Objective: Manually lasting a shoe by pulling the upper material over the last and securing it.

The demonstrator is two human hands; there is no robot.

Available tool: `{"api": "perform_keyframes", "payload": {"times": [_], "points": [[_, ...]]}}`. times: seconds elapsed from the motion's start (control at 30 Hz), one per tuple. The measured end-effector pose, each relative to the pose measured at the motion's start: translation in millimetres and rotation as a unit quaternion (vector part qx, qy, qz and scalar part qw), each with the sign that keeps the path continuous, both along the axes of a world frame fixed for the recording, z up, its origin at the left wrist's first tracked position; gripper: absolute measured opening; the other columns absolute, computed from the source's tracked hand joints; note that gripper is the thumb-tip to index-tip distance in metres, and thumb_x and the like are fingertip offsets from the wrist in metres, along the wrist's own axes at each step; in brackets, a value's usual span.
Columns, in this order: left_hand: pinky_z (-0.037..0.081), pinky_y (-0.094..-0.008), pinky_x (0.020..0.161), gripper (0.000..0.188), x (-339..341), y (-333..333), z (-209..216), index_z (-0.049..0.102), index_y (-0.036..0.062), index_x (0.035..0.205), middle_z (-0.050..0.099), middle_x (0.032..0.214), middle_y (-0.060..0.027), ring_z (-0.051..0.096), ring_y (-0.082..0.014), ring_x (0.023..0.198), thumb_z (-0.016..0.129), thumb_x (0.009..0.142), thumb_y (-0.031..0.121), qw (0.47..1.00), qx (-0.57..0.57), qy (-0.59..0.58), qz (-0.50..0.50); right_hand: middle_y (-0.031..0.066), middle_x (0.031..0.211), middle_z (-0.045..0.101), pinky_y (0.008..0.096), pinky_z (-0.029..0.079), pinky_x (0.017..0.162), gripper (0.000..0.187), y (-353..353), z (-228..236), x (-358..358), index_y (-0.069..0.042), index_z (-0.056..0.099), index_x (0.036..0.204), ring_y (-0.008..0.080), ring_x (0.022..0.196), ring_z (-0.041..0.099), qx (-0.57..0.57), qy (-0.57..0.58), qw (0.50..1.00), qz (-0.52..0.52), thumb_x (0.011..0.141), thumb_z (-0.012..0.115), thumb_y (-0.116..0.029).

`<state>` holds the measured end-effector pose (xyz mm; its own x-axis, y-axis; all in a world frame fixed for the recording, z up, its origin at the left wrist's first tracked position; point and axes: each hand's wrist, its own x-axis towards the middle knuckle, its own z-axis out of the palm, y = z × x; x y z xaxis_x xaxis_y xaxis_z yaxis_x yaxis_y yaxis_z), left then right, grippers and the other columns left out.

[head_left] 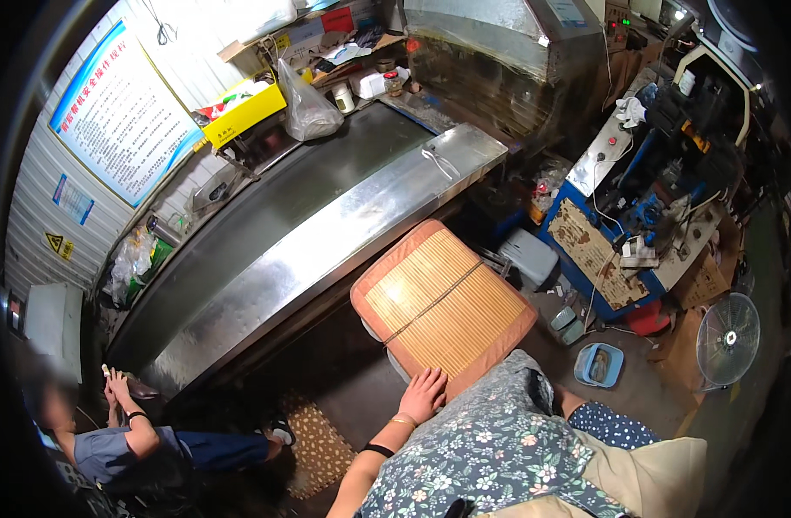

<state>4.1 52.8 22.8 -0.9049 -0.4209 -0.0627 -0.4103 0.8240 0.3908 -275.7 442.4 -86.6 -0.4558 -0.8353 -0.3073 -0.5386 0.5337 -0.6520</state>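
Note:
My left hand [423, 394] lies at the near edge of a bamboo seat mat [439, 293], its fingers stretched out and the palm down. Nothing is held in it. The mat has slats with a brown fabric border, and a dark braided cord runs across its middle. It covers the seat of a chair whose frame is mostly hidden beneath. A flowered apron [473, 449] covers my front. My right hand does not show.
A conveyor belt [326, 173] with a metal ledge [326, 250] runs beyond the chair. A co-worker [110, 449] sits at the lower left, hands raised. At the right stand a blue machine [577, 246], a fan [728, 338] and a blue basin [598, 364].

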Motion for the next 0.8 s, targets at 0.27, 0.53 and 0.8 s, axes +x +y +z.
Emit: {"api": "perform_keyframes", "payload": {"times": [0.27,0.53,0.8], "points": [[0.039,-0.0403,0.108,0.068,65.6,15.8,-24.8,0.034,0.0103,0.148,0.042,0.147,-0.0174,0.042,-0.0368,0.133,0.060,0.089,0.034,0.954,0.199,-0.072,0.213,0.0213,0.110,0.065,0.0438,0.046,0.093,0.026,-33.3,6.1,-16.3,-0.009,0.067,0.108,0.0394,0.107,0.059,0.025,0.010,0.998,0.063,0.089,0.059,-0.025],[0.042,-0.0411,0.104,0.057,186.9,59.8,-131.4,0.065,-0.0004,0.119,0.057,0.129,-0.0245,0.052,-0.0370,0.124,0.055,0.087,0.045,0.785,0.376,-0.302,0.388,0.0219,0.110,0.065,0.0435,0.046,0.093,0.027,-66.6,37.0,-36.4,-0.009,0.067,0.107,0.0392,0.108,0.059,0.062,0.022,0.991,0.114,0.087,0.061,-0.025],[0.042,-0.0405,0.103,0.063,176.3,79.8,-184.0,0.063,-0.0015,0.120,0.057,0.129,-0.0242,0.053,-0.0370,0.123,0.057,0.084,0.050,0.778,0.393,-0.219,0.439,0.0225,0.110,0.065,0.0433,0.045,0.094,0.028,-53.0,63.1,-52.0,-0.008,0.067,0.106,0.0390,0.109,0.058,0.116,0.026,0.979,0.165,0.084,0.063,-0.025]]}}
